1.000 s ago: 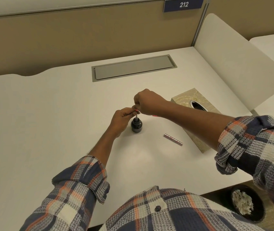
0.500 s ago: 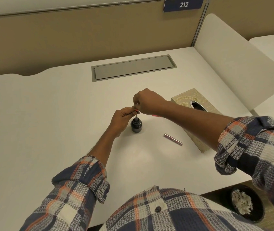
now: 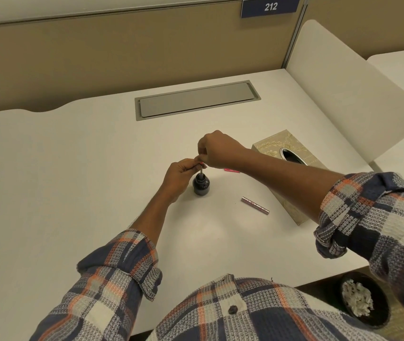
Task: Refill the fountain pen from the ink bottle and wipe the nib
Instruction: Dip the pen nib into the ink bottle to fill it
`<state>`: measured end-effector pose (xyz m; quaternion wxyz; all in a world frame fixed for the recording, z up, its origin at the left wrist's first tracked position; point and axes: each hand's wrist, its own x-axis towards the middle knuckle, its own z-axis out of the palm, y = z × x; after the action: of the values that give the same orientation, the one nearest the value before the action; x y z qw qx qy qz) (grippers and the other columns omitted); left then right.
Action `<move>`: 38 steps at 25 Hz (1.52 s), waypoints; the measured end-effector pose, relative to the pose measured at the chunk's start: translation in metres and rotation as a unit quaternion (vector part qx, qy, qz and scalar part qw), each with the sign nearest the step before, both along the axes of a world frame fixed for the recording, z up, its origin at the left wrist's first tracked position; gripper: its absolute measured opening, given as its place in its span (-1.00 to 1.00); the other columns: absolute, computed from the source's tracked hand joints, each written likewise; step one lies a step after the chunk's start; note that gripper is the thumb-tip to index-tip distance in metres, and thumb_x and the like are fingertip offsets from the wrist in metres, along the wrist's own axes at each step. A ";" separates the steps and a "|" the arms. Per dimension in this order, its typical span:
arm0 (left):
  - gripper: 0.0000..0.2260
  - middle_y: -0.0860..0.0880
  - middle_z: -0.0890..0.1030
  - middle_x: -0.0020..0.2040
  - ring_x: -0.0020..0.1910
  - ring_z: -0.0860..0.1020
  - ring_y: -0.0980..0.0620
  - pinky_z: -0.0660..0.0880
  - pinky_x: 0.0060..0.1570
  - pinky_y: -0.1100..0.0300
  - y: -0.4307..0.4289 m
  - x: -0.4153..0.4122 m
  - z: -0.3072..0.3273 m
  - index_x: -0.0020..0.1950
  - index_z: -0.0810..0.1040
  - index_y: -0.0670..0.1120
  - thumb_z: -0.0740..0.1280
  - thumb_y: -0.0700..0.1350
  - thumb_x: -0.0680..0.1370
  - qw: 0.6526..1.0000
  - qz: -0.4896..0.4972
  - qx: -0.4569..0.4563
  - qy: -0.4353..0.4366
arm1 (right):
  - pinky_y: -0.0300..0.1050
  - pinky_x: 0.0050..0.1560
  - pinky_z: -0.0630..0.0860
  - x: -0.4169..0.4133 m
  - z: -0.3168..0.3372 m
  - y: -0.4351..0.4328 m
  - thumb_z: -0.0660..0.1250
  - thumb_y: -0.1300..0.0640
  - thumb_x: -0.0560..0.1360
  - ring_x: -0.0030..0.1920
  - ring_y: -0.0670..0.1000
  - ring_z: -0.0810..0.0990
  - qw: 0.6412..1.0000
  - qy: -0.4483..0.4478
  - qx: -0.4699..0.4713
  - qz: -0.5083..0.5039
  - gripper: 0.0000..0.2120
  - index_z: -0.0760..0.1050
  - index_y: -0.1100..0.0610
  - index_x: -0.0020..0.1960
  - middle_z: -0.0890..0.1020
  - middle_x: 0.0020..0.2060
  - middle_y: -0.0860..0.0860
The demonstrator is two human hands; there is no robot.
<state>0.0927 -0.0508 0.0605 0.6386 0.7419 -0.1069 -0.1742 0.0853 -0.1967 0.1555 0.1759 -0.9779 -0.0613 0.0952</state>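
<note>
At frame centre, the fountain pen (image 3: 28,171) is pinched upright by the left hand (image 3: 178,177) and right hand (image 3: 217,150), nib dipped into the ink bottle (image 3: 201,185) on the desk (image 3: 60,180).

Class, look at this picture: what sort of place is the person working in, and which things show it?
Probably a library or office study carrel: a numbered sign "212" on the partition, a side divider, and a cable hatch set in the desk.
</note>
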 end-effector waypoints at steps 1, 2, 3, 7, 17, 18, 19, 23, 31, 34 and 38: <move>-0.86 -0.02 0.64 0.00 -0.01 0.58 0.22 0.41 0.07 0.41 0.000 0.000 0.000 -0.03 0.66 -0.11 0.31 -0.23 0.53 1.000 0.001 0.000 0.001 | 0.01 -0.13 0.59 0.001 0.001 -0.001 0.38 0.14 0.44 -0.16 0.14 0.63 1.000 0.004 0.015 0.001 -0.89 0.60 0.19 -0.11 0.68 -0.17 0.12; -0.86 -0.03 0.64 0.01 0.01 0.58 0.18 0.41 0.09 0.39 0.000 0.000 0.000 -0.02 0.66 -0.11 0.31 -0.23 0.53 1.000 0.001 0.000 0.001 | 0.03 -0.11 0.61 0.001 0.001 -0.001 0.38 0.18 0.43 -0.14 0.14 0.64 1.000 0.005 0.024 0.002 -0.89 0.62 0.19 -0.09 0.69 -0.16 0.13; -0.86 -0.04 0.64 0.01 0.01 0.58 0.17 0.42 0.10 0.38 0.000 0.001 0.000 -0.01 0.66 -0.11 0.31 -0.23 0.53 1.000 0.001 0.000 0.000 | 0.02 -0.12 0.61 0.002 0.001 -0.001 0.37 0.21 0.43 -0.14 0.14 0.64 1.000 0.004 0.026 0.004 -0.90 0.62 0.19 -0.09 0.69 -0.16 0.14; -0.85 -0.02 0.63 0.04 -0.03 0.56 0.33 0.41 0.04 0.46 -0.001 0.000 0.001 0.01 0.65 -0.15 0.31 -0.25 0.53 1.000 -0.001 -0.003 0.000 | -0.09 -0.24 0.41 -0.001 0.000 0.001 0.35 0.10 0.49 -0.20 0.17 0.57 1.000 -0.011 -0.024 -0.002 -0.83 0.59 0.22 -0.10 0.59 -0.21 0.12; -0.86 -0.01 0.64 -0.01 -0.01 0.57 0.24 0.42 0.07 0.42 0.000 0.000 0.000 -0.02 0.66 -0.13 0.30 -0.24 0.53 1.000 -0.007 0.000 -0.007 | -0.06 -0.18 0.54 0.001 -0.001 0.000 0.37 0.15 0.45 -0.15 0.17 0.63 1.000 0.002 0.001 -0.002 -0.89 0.62 0.18 -0.11 0.67 -0.14 0.15; -0.86 0.00 0.64 0.00 -0.03 0.57 0.28 0.41 0.04 0.45 -0.001 0.000 0.000 -0.03 0.66 -0.13 0.30 -0.24 0.53 1.000 -0.006 0.001 -0.007 | -0.08 -0.21 0.49 0.000 -0.001 0.000 0.36 0.11 0.47 -0.16 0.19 0.62 1.000 -0.005 -0.013 -0.003 -0.86 0.61 0.19 -0.12 0.66 -0.16 0.15; -0.87 0.00 0.64 0.00 -0.04 0.57 0.31 0.40 0.02 0.47 -0.001 0.000 0.000 -0.03 0.65 -0.14 0.31 -0.24 0.53 1.000 -0.005 0.001 -0.006 | -0.10 -0.22 0.44 -0.001 -0.001 0.001 0.35 0.07 0.48 -0.17 0.19 0.61 1.000 -0.010 -0.026 -0.004 -0.82 0.60 0.19 -0.14 0.64 -0.19 0.15; -0.87 0.04 0.64 -0.02 -0.06 0.56 0.33 0.39 0.00 0.49 0.000 0.000 -0.001 -0.03 0.66 -0.13 0.32 -0.23 0.53 1.000 0.001 0.003 -0.005 | -0.08 -0.21 0.49 0.000 -0.002 0.000 0.36 0.06 0.47 -0.18 0.16 0.61 1.000 -0.005 -0.004 -0.008 -0.84 0.60 0.16 -0.13 0.63 -0.22 0.10; -0.87 -0.01 0.64 0.01 -0.04 0.57 0.32 0.42 0.05 0.44 0.000 0.001 -0.001 -0.04 0.66 -0.12 0.31 -0.25 0.53 1.000 -0.005 -0.004 -0.008 | -0.11 -0.26 0.38 0.000 -0.002 0.000 0.36 0.11 0.47 -0.24 0.17 0.55 1.000 -0.008 -0.008 -0.007 -0.81 0.49 0.13 -0.30 0.57 -0.27 0.13; -0.86 0.00 0.64 0.00 -0.02 0.57 0.28 0.42 0.09 0.38 -0.001 0.000 -0.001 -0.04 0.66 -0.09 0.31 -0.25 0.53 1.000 -0.003 -0.008 -0.004 | -0.10 -0.25 0.41 0.000 -0.005 -0.001 0.37 0.08 0.47 -0.23 0.17 0.56 1.000 -0.009 -0.010 -0.008 -0.84 0.53 0.14 -0.24 0.55 -0.28 0.09; -0.85 -0.03 0.64 -0.01 0.03 0.57 0.12 0.43 0.17 0.30 0.000 0.001 0.000 -0.01 0.66 -0.12 0.31 -0.25 0.53 1.000 -0.001 -0.008 -0.006 | -0.02 -0.14 0.61 0.003 -0.004 -0.003 0.38 0.21 0.41 -0.17 0.11 0.66 0.999 -0.001 0.039 -0.006 -0.92 0.62 0.16 -0.11 0.70 -0.20 0.10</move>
<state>0.0933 -0.0511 0.0601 0.6438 0.7376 -0.1127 -0.1699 0.0881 -0.1998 0.1511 0.2145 -0.9707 -0.0594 0.0909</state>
